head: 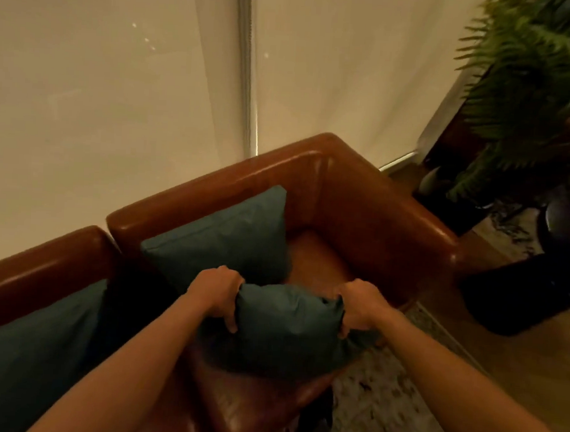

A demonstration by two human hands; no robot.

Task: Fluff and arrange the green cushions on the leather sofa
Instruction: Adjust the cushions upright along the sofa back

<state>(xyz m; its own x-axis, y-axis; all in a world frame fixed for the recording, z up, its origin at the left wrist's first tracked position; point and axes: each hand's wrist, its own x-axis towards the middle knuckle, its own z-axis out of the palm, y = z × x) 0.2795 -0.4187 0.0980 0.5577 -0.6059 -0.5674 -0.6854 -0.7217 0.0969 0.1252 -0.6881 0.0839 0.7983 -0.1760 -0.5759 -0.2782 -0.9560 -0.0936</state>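
I hold a dark green cushion over the seat of the brown leather sofa. My left hand grips its left edge and my right hand grips its right edge, so the fabric bunches between them. A second green cushion leans upright against the sofa's backrest just behind. A third green cushion rests on the neighbouring sofa section at the lower left.
Pale roller blinds cover the window behind the sofa. A leafy potted plant stands at the right, with a dark low table beside the armrest. A patterned rug lies on the floor.
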